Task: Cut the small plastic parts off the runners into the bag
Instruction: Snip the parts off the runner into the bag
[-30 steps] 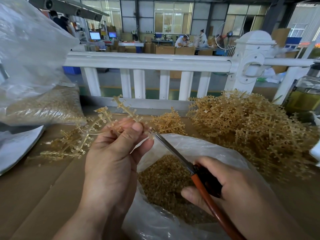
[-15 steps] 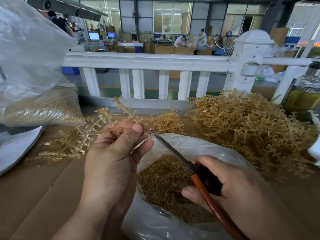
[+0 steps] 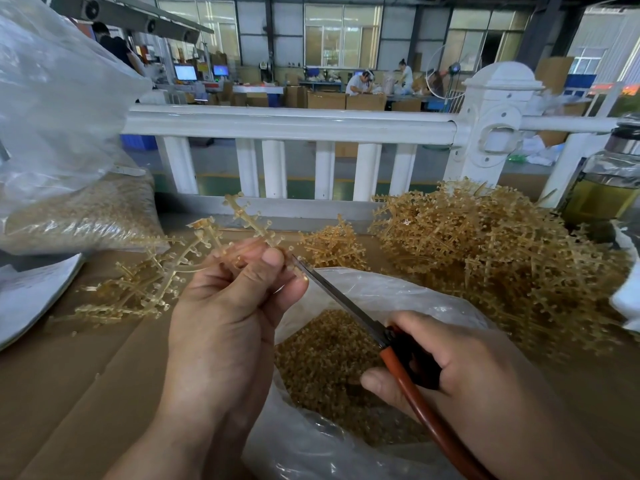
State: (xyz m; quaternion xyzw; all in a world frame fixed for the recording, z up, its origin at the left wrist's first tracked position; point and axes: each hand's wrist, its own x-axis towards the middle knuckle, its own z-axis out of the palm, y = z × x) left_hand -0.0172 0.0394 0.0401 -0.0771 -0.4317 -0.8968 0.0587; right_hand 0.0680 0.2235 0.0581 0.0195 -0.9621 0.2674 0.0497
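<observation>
My left hand pinches an amber plastic runner between thumb and fingers; its branches carry small round parts and stick up and to the left. My right hand grips scissors with red-brown handles. The blade tips sit right at the runner by my left thumb. Below both hands an open clear plastic bag holds a heap of cut amber parts.
A big pile of uncut runners lies on the right, a smaller clump behind the bag. Trimmed runners lie at the left on the cardboard surface. A filled bag, a white railing and a jar stand around.
Almost nothing has moved. The scissors stay at the runner beside my left thumb, with only slight shifts of the hands and the camera.
</observation>
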